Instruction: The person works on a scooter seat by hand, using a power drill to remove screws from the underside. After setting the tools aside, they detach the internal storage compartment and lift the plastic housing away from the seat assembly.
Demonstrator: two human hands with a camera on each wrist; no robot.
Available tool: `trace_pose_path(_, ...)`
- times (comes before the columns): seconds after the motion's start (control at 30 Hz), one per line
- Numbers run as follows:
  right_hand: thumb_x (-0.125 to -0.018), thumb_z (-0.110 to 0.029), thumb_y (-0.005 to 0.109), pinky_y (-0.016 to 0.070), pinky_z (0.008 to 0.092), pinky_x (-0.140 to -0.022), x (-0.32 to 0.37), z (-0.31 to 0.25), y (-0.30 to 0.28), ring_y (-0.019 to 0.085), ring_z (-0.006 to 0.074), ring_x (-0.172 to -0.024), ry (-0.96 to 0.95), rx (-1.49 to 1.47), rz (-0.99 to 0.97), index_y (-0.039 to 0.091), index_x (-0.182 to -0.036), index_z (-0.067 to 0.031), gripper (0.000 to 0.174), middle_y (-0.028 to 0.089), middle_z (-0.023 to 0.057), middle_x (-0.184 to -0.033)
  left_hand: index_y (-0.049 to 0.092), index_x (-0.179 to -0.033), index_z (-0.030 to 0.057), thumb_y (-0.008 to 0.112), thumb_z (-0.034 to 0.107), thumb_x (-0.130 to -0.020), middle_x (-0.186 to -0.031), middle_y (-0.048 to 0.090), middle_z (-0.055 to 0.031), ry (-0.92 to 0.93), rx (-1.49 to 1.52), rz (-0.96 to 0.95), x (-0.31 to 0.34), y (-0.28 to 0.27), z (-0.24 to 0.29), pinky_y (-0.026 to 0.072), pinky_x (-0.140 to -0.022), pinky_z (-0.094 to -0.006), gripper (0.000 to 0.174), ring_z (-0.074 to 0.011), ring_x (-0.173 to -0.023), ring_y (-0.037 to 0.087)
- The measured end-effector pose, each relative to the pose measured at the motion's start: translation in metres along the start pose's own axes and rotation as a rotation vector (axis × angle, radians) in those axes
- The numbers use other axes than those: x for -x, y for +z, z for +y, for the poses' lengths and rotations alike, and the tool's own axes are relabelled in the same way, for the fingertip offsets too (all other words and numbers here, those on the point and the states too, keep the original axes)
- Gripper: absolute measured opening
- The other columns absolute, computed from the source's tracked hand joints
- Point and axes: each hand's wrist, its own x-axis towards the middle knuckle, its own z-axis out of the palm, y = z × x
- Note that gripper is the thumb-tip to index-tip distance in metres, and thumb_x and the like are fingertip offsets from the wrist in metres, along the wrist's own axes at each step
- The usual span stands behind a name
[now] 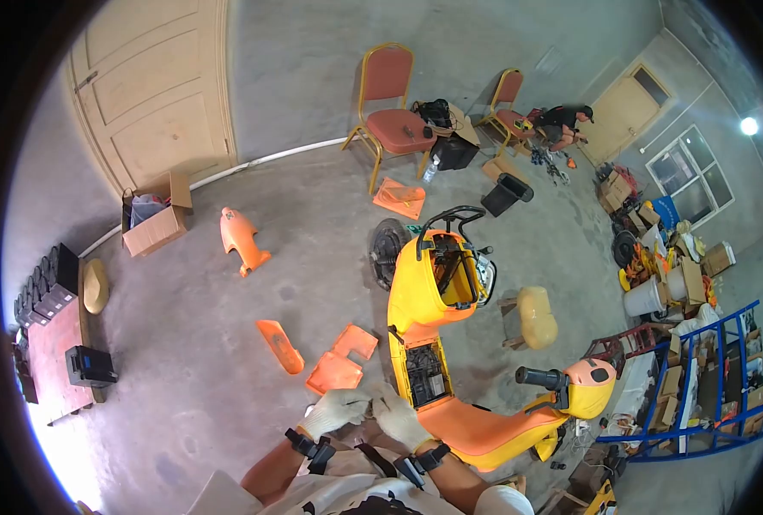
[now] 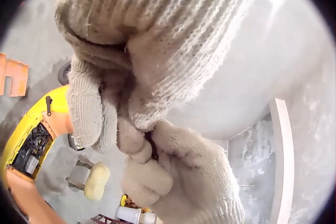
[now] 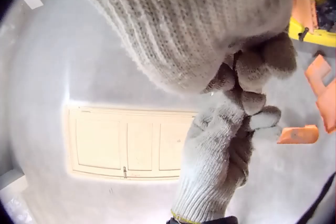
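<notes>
Both hands wear off-white knitted gloves and meet in front of the person's body. My left hand [image 1: 337, 412] has its fingers curled, the tips right against those of my right hand [image 1: 399, 419]. In the left wrist view, a small dark bit [image 2: 152, 145] shows between the pinched fingertips. The gloves hide most of it, and I cannot tell what it is. Beside the right hand stands a yellow and orange scooter [image 1: 416, 313], its floor compartment [image 1: 426, 373] uncovered over dark parts and wiring. Orange body panels [image 1: 334, 371] lie on the floor just beyond the left hand.
A narrow orange panel [image 1: 280, 347] and a curved orange cover [image 1: 242, 242] lie further left. Right of the scooter is a yellowish padded stool [image 1: 536, 318]. Red chairs [image 1: 390, 120] stand at the back wall, where another person [image 1: 563, 126] crouches. A blue rack [image 1: 716, 378] stands right.
</notes>
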Motion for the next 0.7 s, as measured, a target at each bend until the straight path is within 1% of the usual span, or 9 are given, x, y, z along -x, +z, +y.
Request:
trace_pose_path(0.1,-0.094,-0.029,0.045,0.0473,0.0458,-0.094,0.004,0.003,-0.002,0.059,0.0432,-0.108,0.003,-0.034,-0.023,0.052,-0.130,-0.0078,0.043,0.062,0.0258,-0.116,0.066,-0.108,0.0003,0.062,0.014,-0.092,-0.093,0.070,-0.0070,0.158,-0.364,-0.022,-0.004,-0.004,-0.002,0.0547,-0.074,-0.0293,0.022,-0.0157,-0.081,0.065)
trace_pose_path(0.17,-0.092,-0.019,0.051,0.0529,0.0359,-0.080,0.002,0.014,0.004,0.067,0.0255,-0.090,-0.039,-0.115,0.021,0.053,-0.131,-0.0034,0.042,0.068,0.0173,-0.103,0.064,-0.118,0.0009,0.065,0.015,-0.090,-0.109,0.067,-0.0082,0.314,-0.449,-0.074,-0.009,-0.005,-0.004,0.0547,-0.081,-0.0313,0.031,-0.0163,-0.093,0.065)
trace_pose_path(0.23,-0.093,-0.009,0.051,0.0442,0.0236,-0.052,-0.009,0.053,0.022,0.054,0.0087,-0.061,-0.064,-0.350,0.042,0.054,-0.126,-0.0004,0.034,0.059,0.0045,-0.080,0.069,-0.101,0.0036,0.060,0.027,-0.090,-0.096,0.068,-0.0137,0.544,-0.346,0.083,-0.011,0.005,-0.016,0.0525,-0.084,-0.0392,0.028,-0.0266,-0.090,0.066)
trace_pose_path(0.27,-0.094,-0.008,0.049,0.0434,0.0236,-0.051,0.009,-0.009,-0.001,0.053,0.0087,-0.059,0.108,-0.542,-0.023,0.054,-0.124,-0.0005,0.031,0.059,0.0044,-0.080,0.070,-0.095,0.0041,0.059,0.024,-0.088,-0.090,0.068,-0.0138,0.510,-0.303,0.081,-0.008,0.012,0.003,0.0525,-0.081,-0.0394,0.024,-0.0289,-0.087,0.065)
trace_pose_path(0.3,-0.094,-0.008,0.048,0.0408,0.0234,-0.046,0.008,-0.009,0.002,0.049,0.0083,-0.054,0.099,-0.584,0.023,0.053,-0.124,-0.0004,0.031,0.059,0.0043,-0.078,0.070,-0.092,0.0043,0.060,0.023,-0.086,-0.091,0.069,-0.0130,0.730,-0.854,0.146,-0.028,0.005,-0.022,0.0521,-0.079,-0.0389,0.022,-0.0280,-0.085,0.066)
trace_pose_path(0.4,-0.095,-0.009,0.046,0.0397,0.0232,-0.046,0.008,-0.013,0.001,0.046,0.0082,-0.052,0.196,-0.721,-0.012,0.053,-0.124,-0.0004,0.032,0.058,0.0038,-0.077,0.070,-0.090,0.0048,0.061,0.022,-0.084,-0.090,0.069,-0.0114,0.638,-0.839,0.222,-0.007,0.014,0.016,0.0513,-0.075,-0.0394,0.020,-0.0275,-0.081,0.065)
trace_pose_path(0.47,-0.095,-0.009,0.044,0.0402,0.0224,-0.048,0.002,-0.009,-0.005,0.047,0.0072,-0.056,0.109,-0.714,-0.052,0.053,-0.125,-0.0005,0.032,0.058,0.0032,-0.080,0.066,-0.099,0.0063,0.063,0.025,-0.087,-0.091,0.067,-0.0084,0.257,-0.617,0.204,-0.003,0.022,0.038,0.0505,-0.071,-0.0339,0.022,-0.0226,-0.083,0.064)
trace_pose_path(0.53,-0.095,-0.008,0.044,0.0406,0.0227,-0.051,-0.005,-0.007,-0.011,0.048,0.0075,-0.059,0.133,-0.675,-0.085,0.054,-0.125,-0.0005,0.032,0.057,0.0035,-0.080,0.066,-0.100,0.0058,0.062,0.024,-0.087,-0.089,0.067,-0.0071,0.213,-0.606,0.150,0.003,0.019,0.055,0.0504,-0.069,-0.0338,0.023,-0.0203,-0.079,0.064)
trace_pose_path(0.7,-0.096,-0.010,0.045,0.0403,0.0235,-0.052,-0.003,0.042,-0.005,0.049,0.0072,-0.059,0.028,-0.586,-0.028,0.057,-0.122,-0.0009,0.029,0.056,0.0027,-0.078,0.069,-0.100,0.0051,0.066,0.022,-0.086,-0.084,0.067,-0.0040,-0.009,-0.319,0.069,-0.008,0.033,0.016,0.0522,-0.066,-0.0313,0.022,-0.0137,-0.068,0.062)
